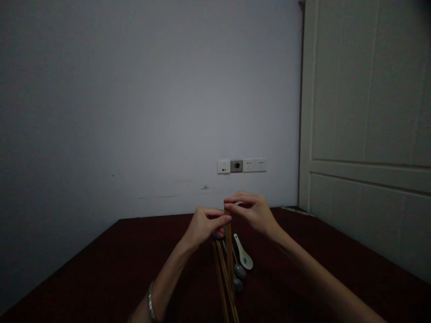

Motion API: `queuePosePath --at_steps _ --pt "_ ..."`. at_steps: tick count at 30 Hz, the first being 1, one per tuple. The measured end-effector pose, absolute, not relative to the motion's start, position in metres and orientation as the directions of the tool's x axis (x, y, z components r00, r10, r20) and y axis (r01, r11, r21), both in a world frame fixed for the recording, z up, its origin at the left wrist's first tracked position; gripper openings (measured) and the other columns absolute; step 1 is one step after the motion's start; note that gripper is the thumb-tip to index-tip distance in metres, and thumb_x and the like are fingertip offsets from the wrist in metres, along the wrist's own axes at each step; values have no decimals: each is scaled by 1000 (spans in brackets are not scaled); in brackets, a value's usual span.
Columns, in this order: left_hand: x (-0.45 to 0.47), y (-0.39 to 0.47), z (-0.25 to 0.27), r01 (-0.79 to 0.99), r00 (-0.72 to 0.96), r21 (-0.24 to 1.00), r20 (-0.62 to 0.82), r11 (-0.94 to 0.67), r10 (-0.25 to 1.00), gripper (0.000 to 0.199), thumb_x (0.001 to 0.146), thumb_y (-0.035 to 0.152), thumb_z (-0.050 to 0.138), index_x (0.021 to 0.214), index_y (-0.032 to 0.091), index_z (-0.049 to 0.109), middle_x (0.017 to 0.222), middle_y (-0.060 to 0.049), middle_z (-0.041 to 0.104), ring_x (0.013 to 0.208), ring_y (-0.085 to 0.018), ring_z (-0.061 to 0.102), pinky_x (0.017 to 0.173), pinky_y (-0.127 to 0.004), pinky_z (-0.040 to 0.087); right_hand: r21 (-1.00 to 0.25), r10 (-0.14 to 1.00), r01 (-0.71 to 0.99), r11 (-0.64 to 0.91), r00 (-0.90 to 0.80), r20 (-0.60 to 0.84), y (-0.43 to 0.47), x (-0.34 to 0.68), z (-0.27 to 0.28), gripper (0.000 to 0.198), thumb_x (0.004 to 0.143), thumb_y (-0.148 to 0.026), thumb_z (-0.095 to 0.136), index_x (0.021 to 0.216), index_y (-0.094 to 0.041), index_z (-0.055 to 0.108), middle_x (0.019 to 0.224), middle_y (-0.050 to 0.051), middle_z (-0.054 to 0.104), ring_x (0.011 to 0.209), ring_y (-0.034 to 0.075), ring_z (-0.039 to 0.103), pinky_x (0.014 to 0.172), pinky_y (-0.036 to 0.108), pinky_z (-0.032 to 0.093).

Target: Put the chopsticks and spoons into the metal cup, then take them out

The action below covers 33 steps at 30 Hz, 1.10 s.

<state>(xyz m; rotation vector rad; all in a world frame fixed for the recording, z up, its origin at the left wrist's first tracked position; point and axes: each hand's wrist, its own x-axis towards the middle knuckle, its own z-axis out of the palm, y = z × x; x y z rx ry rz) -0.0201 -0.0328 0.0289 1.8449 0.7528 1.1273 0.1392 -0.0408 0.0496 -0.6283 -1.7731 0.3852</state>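
Upright in front of me stand a few wooden chopsticks [229, 251], bunched side by side. My left hand [206, 224] pinches them from the left, a little below their top. At the very top end, my right hand [253, 210] is closed on them with thumb and fingers. More chopsticks [220, 280] lie on the dark red tabletop [286, 278] just to the left of the held ones. A white soup spoon [244, 254] with a blue mark lies to the right. Metal spoons [239, 271] lie between it and the chopsticks, partly hidden.
A pale wall [168, 112] rises behind the table, with a row of sockets and a switch [236, 166] low on it. At the right stands a white panelled door [367, 134]. Some greyish round thing [218, 235] sits behind my left fingers, mostly hidden.
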Motion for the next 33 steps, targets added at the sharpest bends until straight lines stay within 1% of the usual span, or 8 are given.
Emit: queuePosePath --at_steps 6,15,19,23,25,28,33 --pt "-21 -33 31 127 438 860 398 -494 806 32 66 39 63 53 10 60 47 0 51 42 -8 46 42 -19 37 -562 611 249 789 -221 760 -41 141 50 10 70 -23 63 74 -17 70 72 4 67 67 14 60 60 25 46" --pt "-24 -28 26 142 475 845 399 -516 784 28 68 35 62 57 10 62 50 0 52 43 -8 47 43 -20 38 -564 622 268 781 -258 739 -40 143 51 8 69 -21 64 73 -16 70 71 5 67 66 14 61 60 25 46" --pt "-23 -28 27 133 464 850 401 -509 790 29 69 35 62 55 10 61 49 0 53 44 -8 48 44 -20 38 -607 653 244 756 -217 726 -39 141 48 10 68 -22 64 74 -16 70 72 4 68 68 14 61 61 25 46" --pt "-24 -28 28 104 460 864 397 -492 794 29 68 36 62 55 10 61 49 0 53 44 -8 48 44 -20 39 -654 685 214 726 -144 714 -37 139 46 17 65 -24 67 80 -16 69 75 4 69 68 15 62 63 25 48" --pt "-25 -28 28 102 468 865 395 -492 791 29 68 37 62 57 10 61 49 -1 53 45 -9 49 44 -20 40 -636 671 218 740 -162 724 -37 139 46 14 66 -25 67 78 -17 69 74 3 69 68 15 62 63 25 48" --pt "-27 -27 27 114 488 855 395 -505 779 30 70 37 61 58 10 61 49 -1 54 44 -8 48 44 -20 39 -577 623 241 781 -228 748 -36 141 49 10 67 -23 66 74 -17 69 73 4 69 68 14 61 63 24 47" --pt "-28 -28 29 153 500 835 396 -528 771 31 71 36 59 54 11 59 48 -1 53 44 -8 48 45 -20 36 -510 575 276 815 -275 771 -36 144 52 9 68 -22 66 73 -16 69 70 4 67 66 13 61 61 24 46"
